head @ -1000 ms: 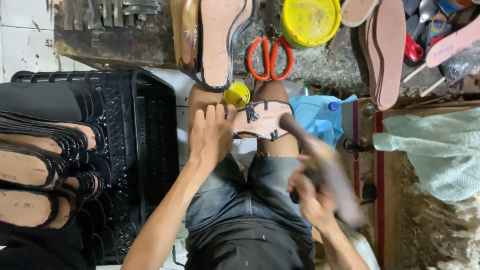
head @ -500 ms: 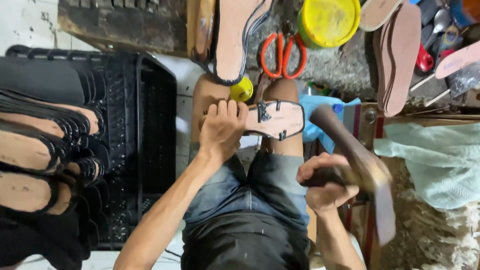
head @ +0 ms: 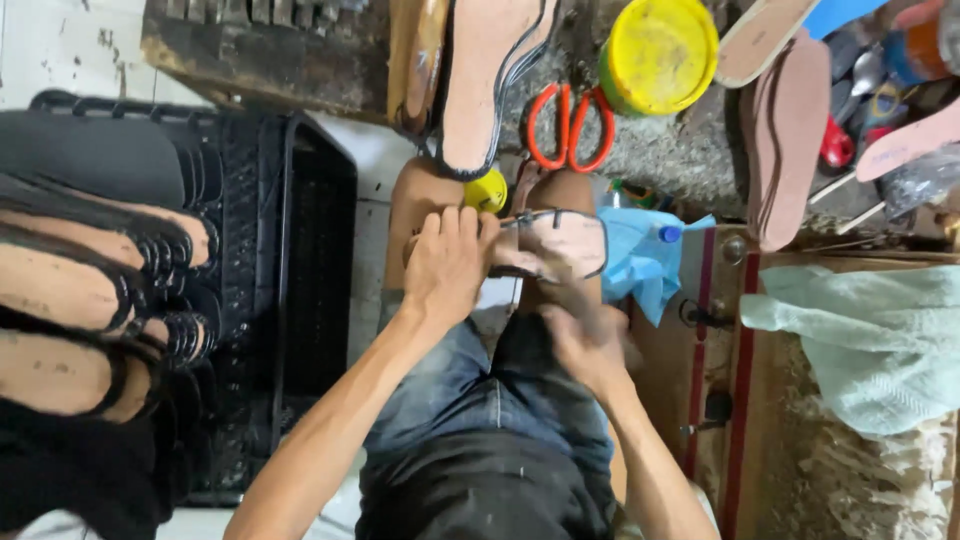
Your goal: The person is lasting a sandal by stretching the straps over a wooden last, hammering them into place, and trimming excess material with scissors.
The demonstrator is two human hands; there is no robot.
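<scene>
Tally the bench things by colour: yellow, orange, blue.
Yellow: 2, a tub and a small cap
Orange: 1, scissors
Blue: 1, a cloth beside the sandal under the left hand and right hand
Total: 4

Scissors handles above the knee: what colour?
Orange; the scissors lie on the grey bench, clearest in the head view.

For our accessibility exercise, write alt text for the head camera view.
A seated person's left hand presses a strapped sandal on their knee, with the blurred right hand just below it. Orange scissors and a yellow tub lie ahead; a black crate of sandals stands left.
</scene>
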